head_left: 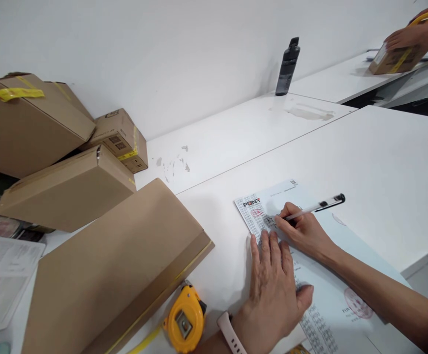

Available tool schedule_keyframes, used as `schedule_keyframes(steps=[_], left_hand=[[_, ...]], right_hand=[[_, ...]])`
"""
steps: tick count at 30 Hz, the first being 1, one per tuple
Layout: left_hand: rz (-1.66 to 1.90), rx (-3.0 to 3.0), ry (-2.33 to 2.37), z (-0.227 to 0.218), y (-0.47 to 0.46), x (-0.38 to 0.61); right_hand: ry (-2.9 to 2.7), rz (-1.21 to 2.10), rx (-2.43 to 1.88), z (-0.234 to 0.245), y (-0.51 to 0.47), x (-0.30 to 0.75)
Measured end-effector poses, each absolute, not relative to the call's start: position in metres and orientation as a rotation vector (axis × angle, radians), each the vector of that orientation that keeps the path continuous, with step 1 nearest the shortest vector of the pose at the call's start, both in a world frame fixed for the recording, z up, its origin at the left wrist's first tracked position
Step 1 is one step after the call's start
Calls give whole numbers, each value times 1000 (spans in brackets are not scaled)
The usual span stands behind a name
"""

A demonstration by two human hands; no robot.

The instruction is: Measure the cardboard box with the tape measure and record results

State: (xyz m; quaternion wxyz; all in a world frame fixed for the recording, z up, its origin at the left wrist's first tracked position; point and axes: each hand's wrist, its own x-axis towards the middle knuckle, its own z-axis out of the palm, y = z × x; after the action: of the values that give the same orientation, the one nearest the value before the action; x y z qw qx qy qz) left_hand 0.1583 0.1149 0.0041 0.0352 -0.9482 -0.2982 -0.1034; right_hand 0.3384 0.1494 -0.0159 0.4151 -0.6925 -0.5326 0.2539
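Note:
A printed form [324,275] with a red and black logo lies on the white table [383,167]. My left hand [273,290] rests flat on the form with fingers stretched out, a pale wristband on the wrist. My right hand [302,231] pinches a white pen with a black cap [315,206], its tip on the upper part of the form. A yellow tape measure [184,319] sits just left of my left wrist, beside a long flat cardboard box [114,275].
Several more cardboard boxes [51,147] are stacked at the left against the wall, with papers [0,275] in front of them. A dark bottle [288,66] stands at the wall. Another person's hands [413,34] hold a small box at the top right.

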Motion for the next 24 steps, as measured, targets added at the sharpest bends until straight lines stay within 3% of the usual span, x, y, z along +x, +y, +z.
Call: schedule_keyframes(steps=[24], left_hand=[[-339,-2923,-946,2,114,159]], right_hand=[[-1349,607,-1785,-15,149,340]])
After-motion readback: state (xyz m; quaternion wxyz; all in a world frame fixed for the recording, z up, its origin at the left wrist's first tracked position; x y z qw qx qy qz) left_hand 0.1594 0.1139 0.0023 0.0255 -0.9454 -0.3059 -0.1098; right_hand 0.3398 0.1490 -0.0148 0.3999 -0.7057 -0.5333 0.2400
